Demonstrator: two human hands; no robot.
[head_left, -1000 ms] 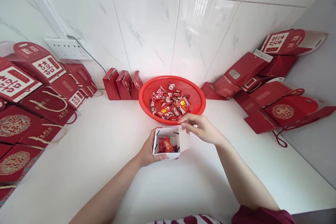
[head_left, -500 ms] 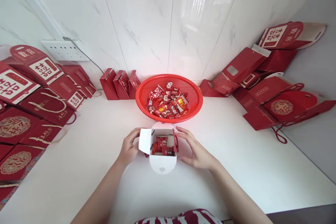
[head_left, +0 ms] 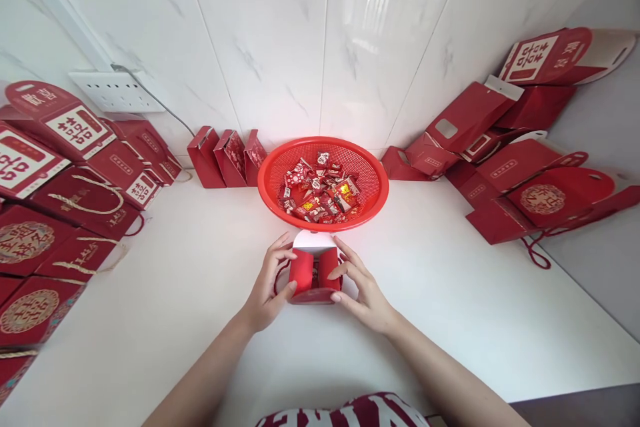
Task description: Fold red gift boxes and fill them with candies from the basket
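A small red gift box [head_left: 301, 272] stands on the white table between my hands. Its two red side flaps are folded inward over the opening, leaving a narrow gap where a bit of the wrapped candy inside shows. The far flap, white on its inner face, stands up, and the near flap is raised too. My left hand [head_left: 271, 283] grips the left side, thumb at the near left corner. On the other side my right hand [head_left: 364, 291] holds the box, with a finger on the right flap and the thumb at the near edge. Dark red cord shows beside the box.
Just behind the box, a red mesh basket [head_left: 270, 205] holds wrapped candies [head_left: 320, 197]. Three narrow red boxes [head_left: 227, 159] stand left of it by the tiled wall. Red gift boxes are piled at left [head_left: 75, 203] and right [head_left: 505, 167]. A power socket [head_left: 117, 92] is on the wall.
Both side flaps of the box have been folded in, covering most of the candy. The near flap has come up from hanging outward. My fingers have shifted onto the flaps and near corners.
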